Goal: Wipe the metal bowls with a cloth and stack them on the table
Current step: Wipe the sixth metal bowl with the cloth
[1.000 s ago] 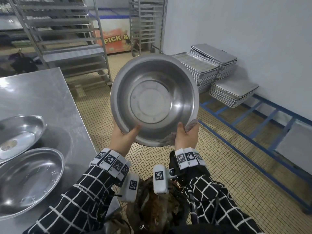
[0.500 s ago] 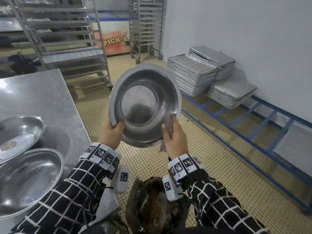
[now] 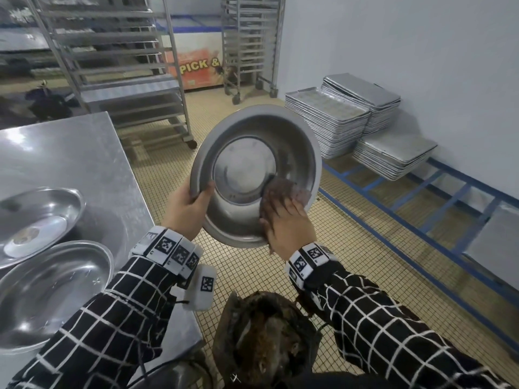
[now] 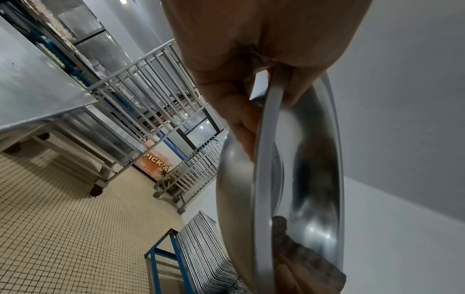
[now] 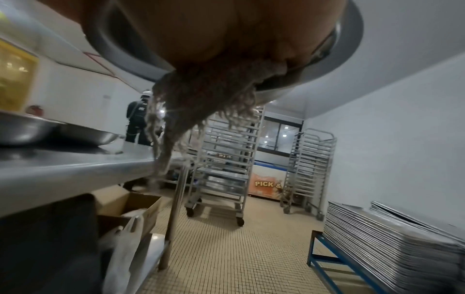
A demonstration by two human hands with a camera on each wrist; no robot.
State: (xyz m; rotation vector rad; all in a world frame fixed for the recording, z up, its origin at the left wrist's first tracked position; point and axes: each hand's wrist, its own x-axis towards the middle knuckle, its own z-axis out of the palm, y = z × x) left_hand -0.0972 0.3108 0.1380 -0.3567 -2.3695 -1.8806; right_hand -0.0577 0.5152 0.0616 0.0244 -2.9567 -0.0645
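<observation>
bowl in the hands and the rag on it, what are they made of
Bowl: looks like thin stainless steel or similar, brushed-shiny, mirroring the room. Cloth: seemingly woven cotton, grey-brown, with frayed threads hanging in the right wrist view.

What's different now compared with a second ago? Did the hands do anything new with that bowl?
The right hand left the bowl's rim and moved inside, pressing the cloth against the inner wall. The bowl tilted to face more rightward. The left hand kept its grip on the rim, and the two bowls on the table stayed put.
</observation>
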